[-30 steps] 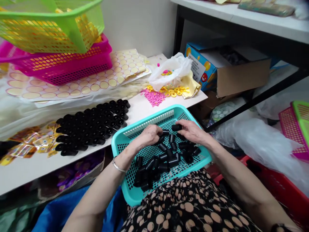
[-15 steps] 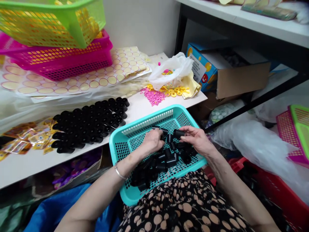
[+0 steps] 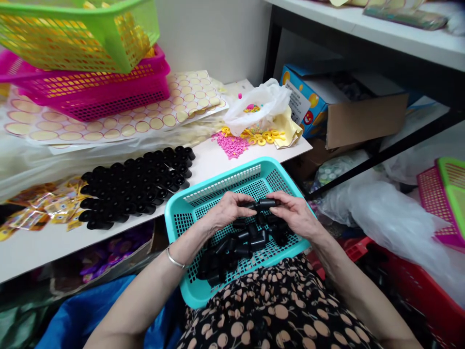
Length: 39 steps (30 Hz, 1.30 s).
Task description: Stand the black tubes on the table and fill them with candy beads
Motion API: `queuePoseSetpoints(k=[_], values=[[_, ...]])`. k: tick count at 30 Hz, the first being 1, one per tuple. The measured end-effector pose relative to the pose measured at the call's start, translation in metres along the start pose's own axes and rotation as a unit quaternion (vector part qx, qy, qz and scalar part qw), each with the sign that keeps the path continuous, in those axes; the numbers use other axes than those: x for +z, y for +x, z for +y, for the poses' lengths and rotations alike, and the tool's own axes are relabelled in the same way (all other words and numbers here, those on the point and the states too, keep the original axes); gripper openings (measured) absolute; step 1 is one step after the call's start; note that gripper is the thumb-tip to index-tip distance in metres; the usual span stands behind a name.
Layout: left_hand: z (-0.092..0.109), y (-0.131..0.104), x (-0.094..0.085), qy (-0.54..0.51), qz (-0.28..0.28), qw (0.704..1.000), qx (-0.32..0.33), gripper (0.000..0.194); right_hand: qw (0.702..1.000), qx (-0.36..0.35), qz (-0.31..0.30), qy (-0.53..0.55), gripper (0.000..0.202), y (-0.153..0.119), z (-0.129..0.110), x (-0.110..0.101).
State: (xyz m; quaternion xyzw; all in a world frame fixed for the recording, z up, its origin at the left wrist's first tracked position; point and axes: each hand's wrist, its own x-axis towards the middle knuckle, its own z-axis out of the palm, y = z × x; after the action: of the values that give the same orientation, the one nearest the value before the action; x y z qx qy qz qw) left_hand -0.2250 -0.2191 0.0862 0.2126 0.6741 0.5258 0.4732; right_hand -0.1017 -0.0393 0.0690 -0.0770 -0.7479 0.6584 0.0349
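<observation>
Head view: we log both hands over the teal basket (image 3: 194,296), which sits at the person's lap. The black tube (image 3: 268,204) lies between the hands, above the basket's floor, its long axis running left to right across our view. The right hand (image 3: 295,213) has it, thumb and fingers clamped on its right end. The left hand (image 3: 229,212) pinches a smaller dark piece (image 3: 250,206), mostly hidden by its fingers, just off the tube's left end. We read the two as roughly in line, end facing end; whether they touch or are already joined, we cannot tell. The right hand is nearer the tube.

Under the hands we note loose black pieces (image 3: 258,241), heaped at mixed angles.

Against the frame half a second back: there the left hand bends down among the pieces, its fingertips hidden; now it is turned toward the right hand, fingertips meeting near the tube. The tube itself lies more level, and the basket looks unmoved.
</observation>
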Motion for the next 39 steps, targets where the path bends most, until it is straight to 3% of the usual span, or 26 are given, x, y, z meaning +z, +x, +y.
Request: queuePoseSetpoints(k=[7,15,17,19,21,23,25,28,32,36,39], values=[[0.002,0.002,0.003,-0.016,0.002,1.000,0.007,0.027,1.000,-0.001,-0.023,-0.001,0.029,-0.001,-0.008,0.007],[0.007,0.004,0.016,0.021,0.032,0.998,0.050,0.026,0.996,0.055,0.025,0.072,0.026,0.004,-0.003,0.028],[0.013,0.007,0.009,0.038,0.065,0.994,0.079,0.026,0.996,0.063,0.023,0.057,0.034,0.005,-0.003,0.029],[0.021,0.014,-0.009,0.047,0.133,0.983,0.117,0.031,0.998,0.063,0.026,0.004,0.039,0.007,-0.001,0.025],[0.031,0.025,-0.037,0.088,0.231,0.956,0.157,0.036,0.996,0.035,0.045,-0.069,0.034,0.008,0.003,0.017],[0.038,0.036,-0.071,0.210,0.340,0.902,0.161,0.033,0.988,-0.007,0.062,-0.139,0.024,0.009,0.009,0.009],[0.041,0.047,-0.102,0.366,0.379,0.840,0.129,0.019,0.978,-0.029,0.055,-0.201,0.015,0.009,0.013,0.002],[0.036,0.058,-0.136,0.527,0.352,0.769,0.079,0.008,0.947,-0.039,-0.008,-0.319,0.009,0.010,0.012,0.001],[0.024,0.069,-0.158,0.649,0.290,0.702,0.044,0.015,0.867,-0.037,-0.101,-0.486,0.009,0.017,0.001,0.014],[0.021,0.069,-0.166,0.676,0.285,0.680,0.009,0.020,0.810,-0.010,-0.138,-0.570,0.011,0.033,-0.008,0.031],[0.030,0.060,-0.156,0.665,0.313,0.677,0.037,0.026,0.788,0.012,-0.178,-0.589,0.015,0.046,-0.010,0.036]])
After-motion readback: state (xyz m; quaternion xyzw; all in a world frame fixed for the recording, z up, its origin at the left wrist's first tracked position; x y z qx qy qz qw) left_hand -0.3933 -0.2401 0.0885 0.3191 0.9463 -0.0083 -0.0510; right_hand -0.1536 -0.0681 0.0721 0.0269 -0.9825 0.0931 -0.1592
